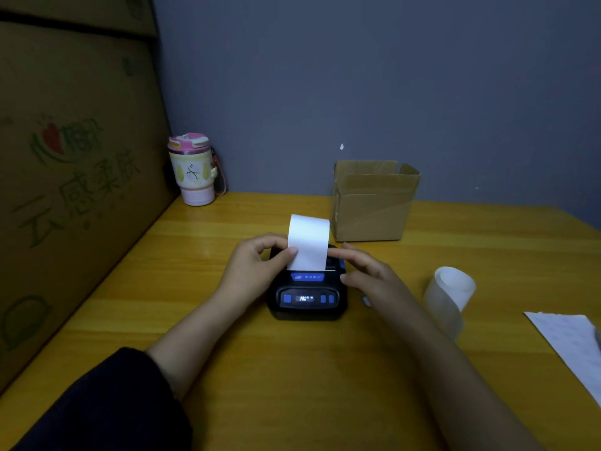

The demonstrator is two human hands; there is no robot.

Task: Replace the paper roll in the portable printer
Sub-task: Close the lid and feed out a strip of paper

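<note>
A black portable printer with blue buttons and a lit small display sits on the wooden table. A white paper strip stands up out of its top slot, curling backward. My left hand pinches the strip's left edge with thumb and fingers at the printer's top left. My right hand rests at the printer's right side, one finger stretched out to the strip's right edge. A curled translucent paper strip lies on the table to the right.
An open cardboard box stands behind the printer. A pink-lidded tumbler is at the back left by a large printed carton. A white sheet lies at the right edge. Grey wall behind.
</note>
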